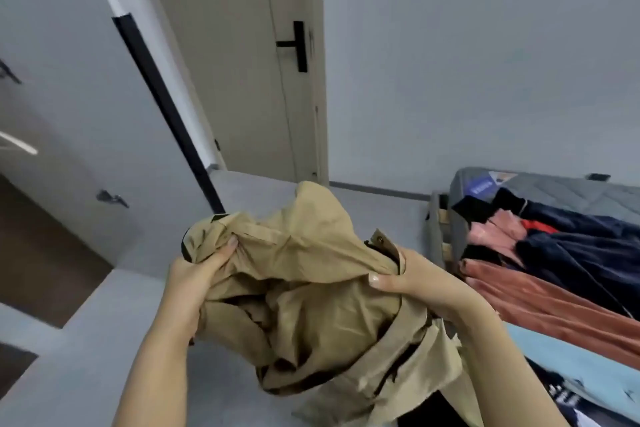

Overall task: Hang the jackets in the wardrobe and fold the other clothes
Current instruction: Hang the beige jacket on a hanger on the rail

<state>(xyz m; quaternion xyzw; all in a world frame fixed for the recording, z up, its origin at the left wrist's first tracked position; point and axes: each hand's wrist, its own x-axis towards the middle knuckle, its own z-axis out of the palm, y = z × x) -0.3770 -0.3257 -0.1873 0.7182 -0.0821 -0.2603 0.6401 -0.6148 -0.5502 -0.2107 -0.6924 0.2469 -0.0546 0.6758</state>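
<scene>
Both hands grip the bunched khaki jacket (311, 288) left of the bed (554, 194): left hand (197, 274) at one shoulder, right hand (405, 277) near the collar. Shake it straight, find both shoulders before hanging.

Grey bed (568, 189) at right — navy garment (588, 246), pink garment (495, 232) and rust-coloured garment (554, 305) heaped on it.
</scene>
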